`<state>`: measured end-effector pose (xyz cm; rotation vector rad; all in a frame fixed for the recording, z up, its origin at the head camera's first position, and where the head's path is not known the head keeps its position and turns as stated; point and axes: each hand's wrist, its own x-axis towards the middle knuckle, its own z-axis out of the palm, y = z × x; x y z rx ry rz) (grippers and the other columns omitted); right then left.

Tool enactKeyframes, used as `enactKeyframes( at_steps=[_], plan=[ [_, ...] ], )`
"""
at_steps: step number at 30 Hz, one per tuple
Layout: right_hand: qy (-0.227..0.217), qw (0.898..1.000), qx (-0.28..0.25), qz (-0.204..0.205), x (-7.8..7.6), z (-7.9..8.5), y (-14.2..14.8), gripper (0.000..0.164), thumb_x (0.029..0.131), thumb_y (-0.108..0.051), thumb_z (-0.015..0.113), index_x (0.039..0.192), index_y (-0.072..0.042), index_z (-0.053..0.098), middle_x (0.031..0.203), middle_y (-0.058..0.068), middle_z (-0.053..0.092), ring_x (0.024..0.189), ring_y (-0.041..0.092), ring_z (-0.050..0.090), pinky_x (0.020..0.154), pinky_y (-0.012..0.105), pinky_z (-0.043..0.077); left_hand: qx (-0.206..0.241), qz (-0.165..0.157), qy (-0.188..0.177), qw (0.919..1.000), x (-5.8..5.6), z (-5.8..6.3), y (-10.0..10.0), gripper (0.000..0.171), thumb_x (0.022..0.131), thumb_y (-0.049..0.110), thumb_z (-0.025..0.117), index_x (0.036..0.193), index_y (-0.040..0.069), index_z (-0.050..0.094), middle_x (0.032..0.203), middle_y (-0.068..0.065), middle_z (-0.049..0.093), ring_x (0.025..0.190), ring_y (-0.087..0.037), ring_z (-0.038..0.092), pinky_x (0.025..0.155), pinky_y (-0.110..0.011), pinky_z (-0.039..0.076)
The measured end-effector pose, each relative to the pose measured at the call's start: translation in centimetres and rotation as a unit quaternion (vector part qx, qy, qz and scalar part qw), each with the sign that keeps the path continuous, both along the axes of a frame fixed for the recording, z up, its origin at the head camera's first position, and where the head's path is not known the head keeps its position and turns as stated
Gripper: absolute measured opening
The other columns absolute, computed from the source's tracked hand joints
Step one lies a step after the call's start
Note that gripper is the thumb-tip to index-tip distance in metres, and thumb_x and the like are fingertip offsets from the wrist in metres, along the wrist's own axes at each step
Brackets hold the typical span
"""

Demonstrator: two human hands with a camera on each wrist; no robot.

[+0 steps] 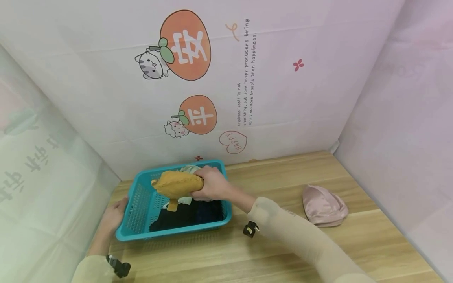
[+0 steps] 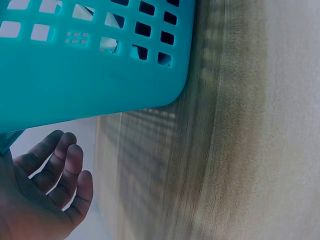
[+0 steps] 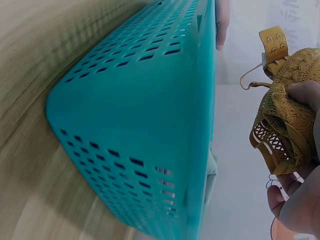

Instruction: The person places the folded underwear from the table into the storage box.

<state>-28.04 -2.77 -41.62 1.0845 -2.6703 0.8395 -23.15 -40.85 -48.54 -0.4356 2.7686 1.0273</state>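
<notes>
My right hand [image 1: 213, 183] holds a folded mustard-yellow lace bra [image 1: 178, 184] over the blue plastic basket [image 1: 173, 232]. Its lace band, hook tab [image 3: 275, 45] and a loose strap show in the right wrist view; the thumb presses on the lace. At the basket's left end my left hand [image 1: 115, 214] grips the rim, its fingers [image 2: 65, 170] loosely bent below it on the outside in the left wrist view. Inside the basket lie black cloth [image 1: 191, 216] and pale green cloth [image 1: 190, 169], partly hidden by the bra and right hand.
A folded pink satin piece with a rounded, cup-like shape [image 1: 323, 206] lies on the wooden table [image 1: 279, 177], right of the basket. Printed white sheets [image 1: 283, 98] stand as walls at the back and both sides, close behind the basket.
</notes>
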Motion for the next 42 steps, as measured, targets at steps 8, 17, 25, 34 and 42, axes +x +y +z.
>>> enactKeyframes(
  at_steps=[8, 17, 25, 34, 42],
  plan=[
    [0.015, 1.000, 0.021, 0.004, 0.2, 0.1, -1.5, 0.041, 0.081, -0.045, 0.078, 0.113, -0.021, 0.069, 0.104, -0.007, 0.071, 0.091, 0.010, 0.055, 0.077, 0.029, 0.043, 0.000, -0.004, 0.004, 1.0000, -0.1, -0.1, -0.1, 0.094, 0.100, 0.067, 0.006, 0.150, -0.010, 0.032, 0.146, -0.039, 0.041, 0.129, -0.054, 0.046, 0.101, -0.063, 0.044],
    [0.022, 0.999, 0.023, 0.009, 0.3, 0.0, -3.1, 0.037, 0.080, -0.045, 0.079, 0.108, -0.023, 0.070, 0.099, -0.011, 0.072, 0.090, 0.008, 0.057, 0.077, 0.026, 0.046, 0.005, -0.003, 0.006, 1.0000, -0.1, 0.1, -0.1, 0.095, 0.100, 0.067, 0.008, 0.149, -0.010, 0.034, 0.140, -0.038, 0.046, 0.123, -0.051, 0.052, 0.096, -0.057, 0.048],
    [0.017, 0.999, 0.029, 0.018, 0.3, -0.6, -4.3, 0.033, 0.081, -0.046, 0.079, 0.104, -0.024, 0.070, 0.092, -0.014, 0.069, 0.079, 0.004, 0.056, 0.069, 0.019, 0.045, 0.012, -0.006, -0.001, 0.9999, -0.2, 0.3, -0.2, 0.094, 0.101, 0.067, 0.007, 0.151, -0.009, 0.031, 0.146, -0.039, 0.040, 0.130, -0.054, 0.045, 0.103, -0.062, 0.043],
    [0.009, 0.998, 0.057, 0.015, 0.5, -1.5, -5.6, 0.030, 0.080, -0.048, 0.077, 0.099, -0.026, 0.069, 0.084, -0.017, 0.065, 0.074, 0.002, 0.052, 0.067, 0.022, 0.041, 0.011, -0.007, -0.003, 0.9999, -0.1, 0.4, -0.1, 0.094, 0.100, 0.067, 0.007, 0.150, -0.009, 0.031, 0.148, -0.040, 0.036, 0.133, -0.056, 0.041, 0.107, -0.064, 0.040],
    [0.023, 0.996, 0.082, 0.014, 1.0, -1.7, -6.7, 0.031, 0.081, -0.051, 0.077, 0.098, -0.025, 0.070, 0.085, -0.015, 0.067, 0.075, 0.003, 0.054, 0.070, 0.028, 0.045, 0.015, -0.008, -0.003, 0.9998, -0.1, 0.3, -0.1, 0.096, 0.099, 0.068, 0.006, 0.151, -0.010, 0.030, 0.145, -0.039, 0.040, 0.127, -0.052, 0.050, 0.101, -0.059, 0.047]
  ],
)
